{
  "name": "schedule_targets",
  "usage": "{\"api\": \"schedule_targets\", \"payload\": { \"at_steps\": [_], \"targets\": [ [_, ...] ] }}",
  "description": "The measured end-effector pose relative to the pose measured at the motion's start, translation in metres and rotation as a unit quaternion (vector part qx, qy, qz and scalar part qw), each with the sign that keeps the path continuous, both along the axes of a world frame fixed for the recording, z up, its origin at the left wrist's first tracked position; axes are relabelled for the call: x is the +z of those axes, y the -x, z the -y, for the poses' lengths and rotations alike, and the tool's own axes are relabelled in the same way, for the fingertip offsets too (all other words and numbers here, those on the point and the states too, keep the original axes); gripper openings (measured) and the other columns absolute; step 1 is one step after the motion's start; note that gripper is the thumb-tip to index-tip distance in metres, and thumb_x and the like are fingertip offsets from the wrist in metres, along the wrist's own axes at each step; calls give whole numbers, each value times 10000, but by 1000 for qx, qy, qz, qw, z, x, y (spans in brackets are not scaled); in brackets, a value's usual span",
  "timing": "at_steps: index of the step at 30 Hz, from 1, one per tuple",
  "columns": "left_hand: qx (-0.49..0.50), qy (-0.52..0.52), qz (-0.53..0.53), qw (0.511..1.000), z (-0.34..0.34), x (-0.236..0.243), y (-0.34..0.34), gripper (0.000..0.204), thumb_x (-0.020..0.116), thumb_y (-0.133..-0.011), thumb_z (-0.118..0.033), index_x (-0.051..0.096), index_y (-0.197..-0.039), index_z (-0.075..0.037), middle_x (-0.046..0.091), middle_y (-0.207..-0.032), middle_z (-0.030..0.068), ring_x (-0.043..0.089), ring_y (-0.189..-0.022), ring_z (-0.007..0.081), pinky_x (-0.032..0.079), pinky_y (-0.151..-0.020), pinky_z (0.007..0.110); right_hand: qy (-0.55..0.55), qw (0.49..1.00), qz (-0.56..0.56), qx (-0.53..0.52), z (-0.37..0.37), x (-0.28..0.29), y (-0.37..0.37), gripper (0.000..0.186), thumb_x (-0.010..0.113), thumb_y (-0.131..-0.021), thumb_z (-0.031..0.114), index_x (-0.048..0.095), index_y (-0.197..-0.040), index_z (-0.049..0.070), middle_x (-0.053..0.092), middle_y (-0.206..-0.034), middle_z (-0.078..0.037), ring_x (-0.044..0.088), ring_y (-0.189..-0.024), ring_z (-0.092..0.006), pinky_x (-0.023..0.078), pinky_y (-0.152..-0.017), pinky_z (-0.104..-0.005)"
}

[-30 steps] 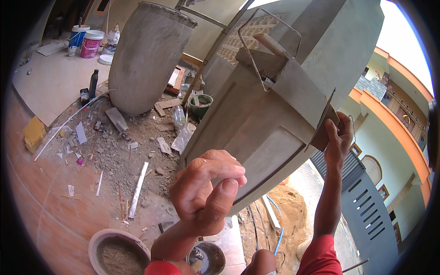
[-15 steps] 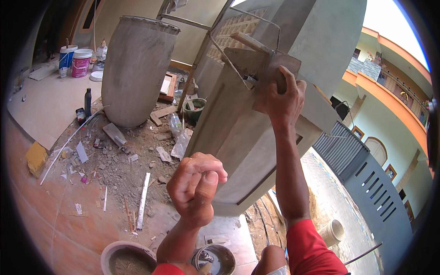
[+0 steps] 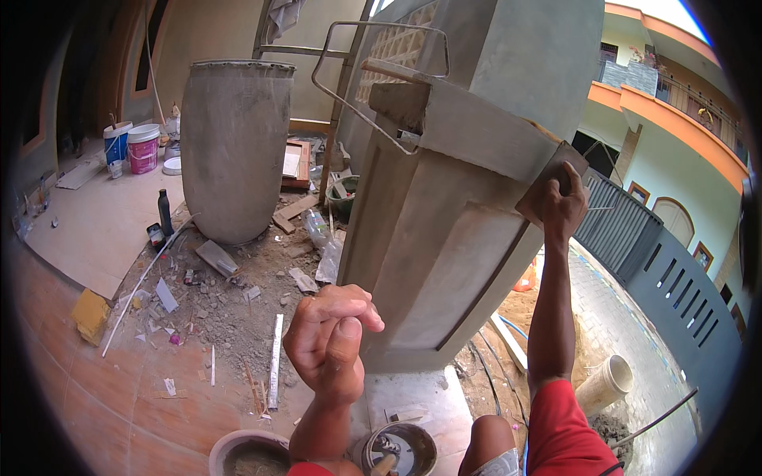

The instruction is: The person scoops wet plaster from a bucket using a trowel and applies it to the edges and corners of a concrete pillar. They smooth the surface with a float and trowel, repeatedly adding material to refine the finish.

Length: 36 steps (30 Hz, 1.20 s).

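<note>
My right hand (image 3: 565, 208) holds a thin rectangular plastering tool (image 3: 536, 189) flat against the right end of a raised grey cement band (image 3: 484, 131) near the top of a plastered pillar (image 3: 436, 285). My left hand (image 3: 327, 341) is raised in front of the pillar's lower part, its fingers curled toward the thumb with nothing visible in them. A bent metal rod frame (image 3: 340, 97) and a short wooden strip (image 3: 389, 69) sit on the band's left end.
A tall grey drum (image 3: 234, 151) stands behind rubble (image 3: 246, 313) at left, near paint buckets (image 3: 143, 151). Below me are a bowl of wet material (image 3: 250, 460) and a bucket with tools (image 3: 397, 448). A white bucket (image 3: 603, 385), cables (image 3: 492, 373) and a grey gate (image 3: 659, 285) are at right.
My right hand swept the tool left across the band, then back to its right end. My left hand stays curled and has shifted slightly lower in view as the camera moved.
</note>
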<state>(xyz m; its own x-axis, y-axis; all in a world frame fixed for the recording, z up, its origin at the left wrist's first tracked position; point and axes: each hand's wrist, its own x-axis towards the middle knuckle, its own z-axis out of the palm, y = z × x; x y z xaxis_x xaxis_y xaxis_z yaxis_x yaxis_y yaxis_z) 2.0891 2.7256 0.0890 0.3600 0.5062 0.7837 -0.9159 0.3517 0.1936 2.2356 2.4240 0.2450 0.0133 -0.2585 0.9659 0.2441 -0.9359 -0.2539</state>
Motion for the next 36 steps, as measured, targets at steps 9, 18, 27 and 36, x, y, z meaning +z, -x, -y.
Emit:
{"api": "schedule_targets", "payload": {
  "at_steps": [9, 18, 27, 36],
  "targets": [
    [43, -78, -21, 996, 22, -4, -6, 149, 527, -891, -166, 553, -966, -40, 561, -741, 76, 510, -587, 156, 445, -771, 401, 115, 979, -48, 160, -169, -5, 1, 421, 670, -753, 136, 654, -1170, 195, 482, -939, -129, 559, -874, -303, 493, -763, -404],
    [58, -90, -35, 994, 48, -3, -11, 145, 544, -854, -132, 571, -938, -17, 600, -691, 96, 553, -618, 172, 468, -752, 392, 46, 991, -85, 93, -28, 3, -19, 420, 637, -766, 148, 631, -1182, 206, 489, -990, -152, 551, -945, -340, 506, -797, -439],
    [37, -220, -11, 975, 112, -5, -8, 147, 513, -798, -43, 593, -916, -8, 616, -695, 104, 576, -642, 186, 477, -759, 398, -26, 1000, 0, 17, 203, 2, -18, 484, 667, -814, 137, 580, -1288, 103, 589, -1000, -181, 643, -883, -275, 531, -820, -369],
    [69, -350, 26, 934, 160, -6, -8, 115, 532, -822, -60, 594, -913, -27, 622, -704, 92, 585, -601, 180, 484, -760, 406, -184, 903, 19, 388, 191, -28, -19, 481, 740, -823, 186, 585, -1216, -42, 668, -968, -119, 627, -856, -161, 502, -782, -284]
  ]
}}
